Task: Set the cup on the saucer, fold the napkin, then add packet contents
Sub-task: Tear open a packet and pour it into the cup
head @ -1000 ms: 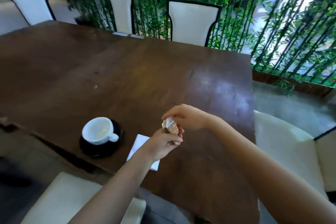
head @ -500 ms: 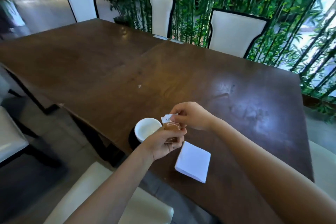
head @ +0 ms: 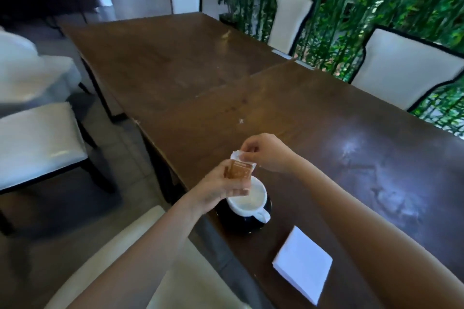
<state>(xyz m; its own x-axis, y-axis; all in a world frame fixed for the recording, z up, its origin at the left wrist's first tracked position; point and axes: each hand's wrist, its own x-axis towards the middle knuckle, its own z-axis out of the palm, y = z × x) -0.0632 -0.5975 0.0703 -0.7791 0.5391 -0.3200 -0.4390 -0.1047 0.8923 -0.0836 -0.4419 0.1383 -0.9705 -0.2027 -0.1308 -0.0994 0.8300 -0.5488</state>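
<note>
1. The packet (head: 239,170) looks light, thin and crinkly, so it will likely crumple or slip if you squeeze it. Hold its lower body firmly and tear only along the top strip.
2. Your left hand (head: 222,188) grips the packet's brown body with fingers curled round it, just above the cup (head: 251,199).
3. Your right hand (head: 266,152) pinches the white top edge (I cannot tell whether it is torn yet).
4. The cup sits on the dark saucer (head: 238,224) below your left hand. The folded napkin (head: 303,268) lies nearer you, beside your right forearm.
</note>
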